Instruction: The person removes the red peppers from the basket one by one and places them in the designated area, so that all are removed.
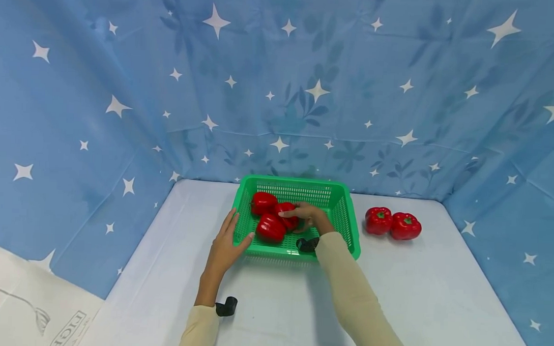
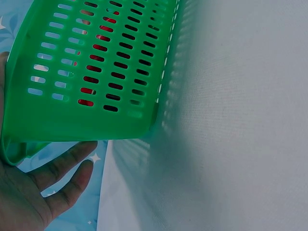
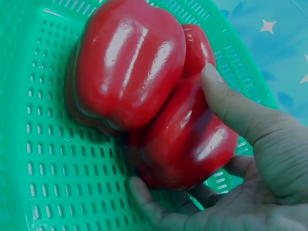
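Note:
Inside a green plastic basket [image 1: 354, 231], three red bell peppers are grouped toward the left. My right hand [image 1: 305, 213] holds the right-hand bell pepper [image 3: 192, 139], its thumb on top and fingers curled under the side. Next to it lie a larger-looking bell pepper [image 3: 127, 62] at the front and another bell pepper [image 1: 263, 203] behind, partly hidden in the right wrist view. My left hand [image 1: 226, 247] rests at the basket's front left corner with fingers extended along the outside. In the left wrist view that hand [image 2: 21, 197] has its fingers spread near the basket wall [image 2: 86, 122].
Two more red bell peppers, one left [image 1: 378, 220] and one right [image 1: 405, 226], sit side by side on the white table [image 1: 272, 305], right of the basket. A blue star-patterned curtain [image 1: 242, 105] stands behind and on both sides.

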Motion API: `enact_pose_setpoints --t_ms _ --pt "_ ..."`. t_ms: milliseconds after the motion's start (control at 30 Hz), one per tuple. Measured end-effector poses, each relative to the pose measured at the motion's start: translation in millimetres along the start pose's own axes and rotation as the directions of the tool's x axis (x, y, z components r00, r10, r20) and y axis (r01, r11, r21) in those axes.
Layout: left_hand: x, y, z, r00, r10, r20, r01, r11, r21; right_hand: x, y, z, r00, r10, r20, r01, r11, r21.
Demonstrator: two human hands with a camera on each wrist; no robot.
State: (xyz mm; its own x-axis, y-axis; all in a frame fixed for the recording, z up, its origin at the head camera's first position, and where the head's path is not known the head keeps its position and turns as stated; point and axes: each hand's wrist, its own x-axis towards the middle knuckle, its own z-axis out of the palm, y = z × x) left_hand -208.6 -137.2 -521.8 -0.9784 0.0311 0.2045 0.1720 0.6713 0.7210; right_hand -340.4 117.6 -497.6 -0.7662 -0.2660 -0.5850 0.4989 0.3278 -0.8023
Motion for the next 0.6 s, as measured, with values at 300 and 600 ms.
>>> enact_pose_setpoints --t_ms 300,600 --pt "-0.6 -0.5 0.3 1.000 -0.011 0.002 0.011 1.000 -0.002 1.7 1.4 1.7 1.000 0.014 -0.010 -0.014 1.000 0.016" --pt "0.5 -0.5 -0.8 1.000 0.003 0.005 -0.003 1.000 0.018 -0.3 0.9 -0.4 0.999 0.014 -0.042 -0.013 1.000 0.013"
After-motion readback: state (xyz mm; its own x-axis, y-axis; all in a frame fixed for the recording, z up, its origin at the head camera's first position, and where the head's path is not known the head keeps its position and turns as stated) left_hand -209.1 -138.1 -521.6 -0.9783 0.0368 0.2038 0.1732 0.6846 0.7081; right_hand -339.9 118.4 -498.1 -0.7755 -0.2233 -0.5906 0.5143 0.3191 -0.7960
